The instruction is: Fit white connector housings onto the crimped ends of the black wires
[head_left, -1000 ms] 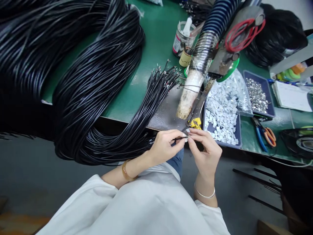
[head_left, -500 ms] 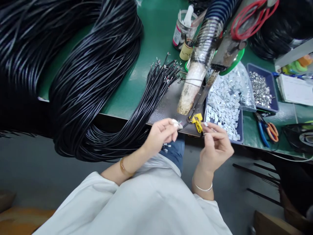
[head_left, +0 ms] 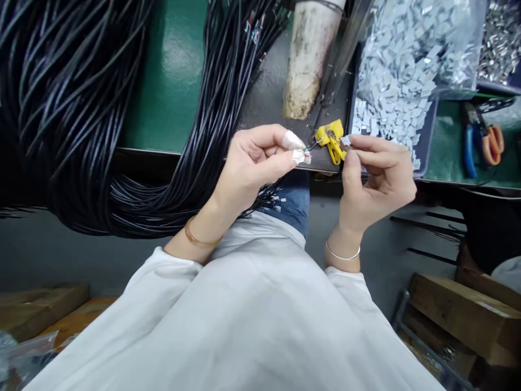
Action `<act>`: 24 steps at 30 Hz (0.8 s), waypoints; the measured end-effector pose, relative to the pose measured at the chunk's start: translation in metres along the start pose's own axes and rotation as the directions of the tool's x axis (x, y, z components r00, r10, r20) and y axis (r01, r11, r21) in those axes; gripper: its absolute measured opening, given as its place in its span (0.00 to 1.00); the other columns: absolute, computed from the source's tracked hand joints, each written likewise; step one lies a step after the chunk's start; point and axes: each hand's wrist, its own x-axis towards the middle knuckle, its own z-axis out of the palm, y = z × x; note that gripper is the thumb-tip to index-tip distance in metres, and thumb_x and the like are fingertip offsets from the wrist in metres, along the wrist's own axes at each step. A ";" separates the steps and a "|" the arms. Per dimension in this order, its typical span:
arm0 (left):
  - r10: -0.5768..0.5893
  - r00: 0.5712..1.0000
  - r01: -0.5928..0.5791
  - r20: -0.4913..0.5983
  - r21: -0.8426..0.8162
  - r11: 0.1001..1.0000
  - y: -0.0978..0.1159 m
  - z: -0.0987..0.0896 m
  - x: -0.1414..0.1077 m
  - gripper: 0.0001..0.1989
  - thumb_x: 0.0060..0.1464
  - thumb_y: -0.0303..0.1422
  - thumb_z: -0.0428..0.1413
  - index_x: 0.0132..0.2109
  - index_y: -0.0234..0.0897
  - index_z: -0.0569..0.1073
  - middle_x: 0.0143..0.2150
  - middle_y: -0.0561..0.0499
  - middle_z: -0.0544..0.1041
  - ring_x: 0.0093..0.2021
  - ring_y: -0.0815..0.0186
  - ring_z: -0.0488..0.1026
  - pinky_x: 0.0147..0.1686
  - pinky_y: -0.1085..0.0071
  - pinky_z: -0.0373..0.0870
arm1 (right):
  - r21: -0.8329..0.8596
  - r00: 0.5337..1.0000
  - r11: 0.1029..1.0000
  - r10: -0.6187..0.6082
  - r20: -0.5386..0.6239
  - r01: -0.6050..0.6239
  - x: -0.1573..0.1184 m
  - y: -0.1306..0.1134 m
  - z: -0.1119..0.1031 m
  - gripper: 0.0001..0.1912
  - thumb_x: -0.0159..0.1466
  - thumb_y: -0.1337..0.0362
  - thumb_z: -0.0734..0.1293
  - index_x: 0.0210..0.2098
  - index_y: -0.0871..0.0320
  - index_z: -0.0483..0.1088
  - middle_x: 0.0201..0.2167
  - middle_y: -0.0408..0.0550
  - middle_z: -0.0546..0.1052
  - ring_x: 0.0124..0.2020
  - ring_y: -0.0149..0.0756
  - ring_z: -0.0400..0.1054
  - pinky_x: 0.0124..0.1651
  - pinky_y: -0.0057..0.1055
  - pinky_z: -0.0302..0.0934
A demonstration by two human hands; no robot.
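Note:
My left hand [head_left: 254, 160] is closed in a pinch, white wrapping on its thumb and index fingertips. Between them are thin coloured wires [head_left: 307, 154], red and green showing, with a small pale end. My right hand [head_left: 376, 171] is also closed, thumb against the fingers; a small whitish piece [head_left: 345, 140] shows at its index fingertip, partly hidden. A yellow clip [head_left: 334, 142] at the table edge sits between the hands, with a thin dark metal hook [head_left: 314, 144] reaching toward the left fingertips.
Black cable bundles [head_left: 220, 81] hang over the green table's [head_left: 163, 92] edge at left. A stained white pipe [head_left: 307, 65] points down above the clip. To the right are a tray [head_left: 427, 144] of small white pieces and pliers [head_left: 482, 138]. Cable ends [head_left: 274, 200] lie over my lap.
The view has tilted down and come closer, so the table things appear larger and higher. Both hands remain pinched on either side of the yellow clip.

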 end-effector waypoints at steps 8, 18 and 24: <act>-0.091 0.993 0.081 -0.078 -0.123 0.989 -0.010 -0.012 0.003 0.10 0.44 0.33 0.68 0.28 0.37 0.73 0.14 0.62 0.58 0.12 0.80 0.45 0.12 0.77 0.38 | -0.014 0.996 0.999 0.041 0.082 -0.040 -0.004 0.010 -0.004 0.06 0.65 0.59 0.69 0.37 0.53 0.75 0.41 0.45 0.79 0.49 0.42 0.76 0.56 0.50 0.71; -0.127 0.985 0.136 -0.115 0.075 0.988 -0.018 -0.001 -0.004 0.10 0.44 0.34 0.68 0.29 0.36 0.75 0.20 0.58 0.67 0.16 0.80 0.51 0.15 0.77 0.44 | -0.031 0.996 0.998 -0.049 0.074 0.052 -0.004 0.003 0.000 0.04 0.65 0.67 0.67 0.35 0.50 0.71 0.40 0.42 0.80 0.44 0.36 0.76 0.48 0.39 0.75; -0.142 0.984 0.160 -0.109 0.181 0.970 -0.024 0.006 -0.004 0.14 0.43 0.38 0.69 0.29 0.34 0.75 0.19 0.58 0.66 0.20 0.77 0.61 0.20 0.78 0.55 | 0.034 0.992 0.998 -0.064 0.107 0.061 -0.006 0.001 0.003 0.06 0.64 0.70 0.67 0.33 0.52 0.71 0.38 0.42 0.81 0.40 0.35 0.77 0.46 0.40 0.75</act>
